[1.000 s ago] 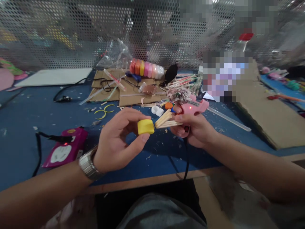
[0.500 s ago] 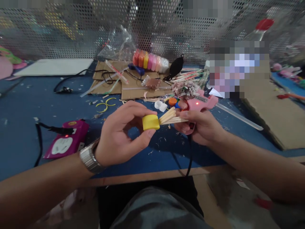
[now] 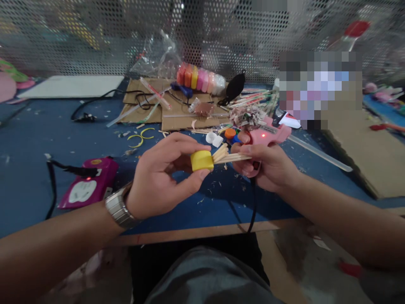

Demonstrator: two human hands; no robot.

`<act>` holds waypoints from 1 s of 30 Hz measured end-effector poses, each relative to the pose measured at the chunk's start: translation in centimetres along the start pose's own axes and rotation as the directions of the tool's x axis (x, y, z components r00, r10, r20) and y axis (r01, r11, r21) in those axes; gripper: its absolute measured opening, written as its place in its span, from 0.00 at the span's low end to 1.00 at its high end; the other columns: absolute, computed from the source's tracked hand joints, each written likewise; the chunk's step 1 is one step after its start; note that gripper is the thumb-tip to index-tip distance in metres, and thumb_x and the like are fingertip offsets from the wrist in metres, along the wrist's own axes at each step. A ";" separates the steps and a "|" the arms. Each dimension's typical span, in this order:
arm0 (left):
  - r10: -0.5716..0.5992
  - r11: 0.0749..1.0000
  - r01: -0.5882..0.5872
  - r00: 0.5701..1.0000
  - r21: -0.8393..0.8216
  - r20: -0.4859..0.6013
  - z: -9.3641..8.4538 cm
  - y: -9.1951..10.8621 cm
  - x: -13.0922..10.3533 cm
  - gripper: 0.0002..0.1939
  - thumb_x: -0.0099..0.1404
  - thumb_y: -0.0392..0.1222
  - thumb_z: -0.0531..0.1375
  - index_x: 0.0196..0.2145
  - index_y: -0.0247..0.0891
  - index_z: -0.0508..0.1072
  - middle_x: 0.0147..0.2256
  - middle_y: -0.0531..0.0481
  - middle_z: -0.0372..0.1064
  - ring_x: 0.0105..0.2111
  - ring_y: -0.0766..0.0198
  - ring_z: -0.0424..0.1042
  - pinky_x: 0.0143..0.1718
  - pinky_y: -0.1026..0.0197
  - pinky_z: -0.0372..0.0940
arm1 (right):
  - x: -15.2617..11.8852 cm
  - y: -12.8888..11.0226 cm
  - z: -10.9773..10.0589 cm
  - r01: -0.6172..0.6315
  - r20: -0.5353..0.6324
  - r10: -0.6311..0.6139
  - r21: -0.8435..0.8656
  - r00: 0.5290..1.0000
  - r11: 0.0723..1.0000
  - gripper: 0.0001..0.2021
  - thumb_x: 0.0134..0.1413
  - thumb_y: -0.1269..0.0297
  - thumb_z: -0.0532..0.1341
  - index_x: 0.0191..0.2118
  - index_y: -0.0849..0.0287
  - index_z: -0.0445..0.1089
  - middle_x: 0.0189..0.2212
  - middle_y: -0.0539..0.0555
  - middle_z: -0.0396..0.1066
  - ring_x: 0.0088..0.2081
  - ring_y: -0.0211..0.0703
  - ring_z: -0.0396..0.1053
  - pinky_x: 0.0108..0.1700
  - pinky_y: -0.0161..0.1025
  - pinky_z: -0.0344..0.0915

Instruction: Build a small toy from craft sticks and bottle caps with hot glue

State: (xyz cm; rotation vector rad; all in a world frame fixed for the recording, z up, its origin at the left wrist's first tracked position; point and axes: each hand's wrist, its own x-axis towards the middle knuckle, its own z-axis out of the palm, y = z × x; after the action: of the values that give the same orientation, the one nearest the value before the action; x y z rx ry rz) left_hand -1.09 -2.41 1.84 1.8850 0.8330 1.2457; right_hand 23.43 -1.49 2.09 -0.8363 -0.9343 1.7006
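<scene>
Yellow block (image 3: 201, 161) is pinched in left grip (image 3: 160, 179), held above desk (image 3: 177, 217). Glue gun (image 3: 267, 135) and sticks (image 3: 232, 158) are clasped together in right grip (image 3: 268, 166), stick ends aimed at block, contact not discernible. Power strip (image 3: 90, 183) is seen beyond left forearm (image 3: 79, 236).

R grip (image 3: 268, 164) hides pt. of glue gun (image 3: 272, 133).
</scene>
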 end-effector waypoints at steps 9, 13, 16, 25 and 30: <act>-0.091 0.993 0.092 0.996 -0.079 0.017 0.0 -0.4 0.2 0.12 0.70 0.43 0.73 0.49 0.41 0.83 0.49 0.43 0.79 0.41 0.55 0.86 0.39 0.55 0.87 | 0.2 0.2 -0.1 -0.039 -0.069 0.038 -0.014 0.997 0.999 0.18 0.46 0.67 0.76 0.35 0.53 0.64 0.20 0.41 0.62 0.18 0.32 0.57 0.22 0.35 0.45; -0.184 0.969 0.189 0.982 -0.161 0.041 0.0 -0.4 0.6 0.13 0.70 0.45 0.74 0.49 0.39 0.82 0.43 0.45 0.83 0.35 0.57 0.87 0.38 0.56 0.86 | 0.3 0.3 -0.1 -0.064 -0.101 0.062 -0.020 0.993 0.998 0.18 0.46 0.66 0.76 0.35 0.53 0.65 0.19 0.41 0.62 0.18 0.33 0.59 0.21 0.33 0.45; -0.267 0.946 0.274 0.962 -0.175 0.062 -0.1 -0.3 0.9 0.15 0.70 0.48 0.74 0.49 0.38 0.82 0.39 0.45 0.86 0.35 0.55 0.87 0.39 0.55 0.87 | 0.4 0.4 -0.1 -0.073 -0.084 0.071 -0.027 0.994 0.997 0.18 0.47 0.65 0.76 0.34 0.53 0.65 0.18 0.42 0.63 0.18 0.33 0.59 0.21 0.33 0.45; -0.284 0.938 0.292 0.956 -0.187 0.070 -0.2 -0.6 1.1 0.17 0.68 0.49 0.76 0.48 0.37 0.83 0.39 0.44 0.87 0.34 0.55 0.88 0.36 0.57 0.87 | 0.5 0.5 -0.3 -0.101 -0.064 0.099 -0.031 0.993 0.994 0.12 0.49 0.66 0.73 0.30 0.56 0.67 0.20 0.45 0.69 0.17 0.32 0.60 0.20 0.33 0.54; -0.282 0.944 0.293 0.955 -0.148 0.093 -0.4 -0.5 1.1 0.16 0.69 0.49 0.75 0.47 0.37 0.83 0.39 0.43 0.87 0.31 0.58 0.86 0.34 0.60 0.85 | 0.6 0.4 -0.2 -0.099 -0.045 0.100 0.010 0.994 0.995 0.12 0.48 0.67 0.73 0.30 0.56 0.68 0.19 0.45 0.69 0.17 0.32 0.60 0.20 0.33 0.54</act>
State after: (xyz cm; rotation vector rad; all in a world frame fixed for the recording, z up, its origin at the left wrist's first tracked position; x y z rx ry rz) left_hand -1.21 -1.08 2.05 1.6027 0.9055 1.0277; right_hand 23.26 -1.00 1.60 -0.9260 -0.8670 1.7617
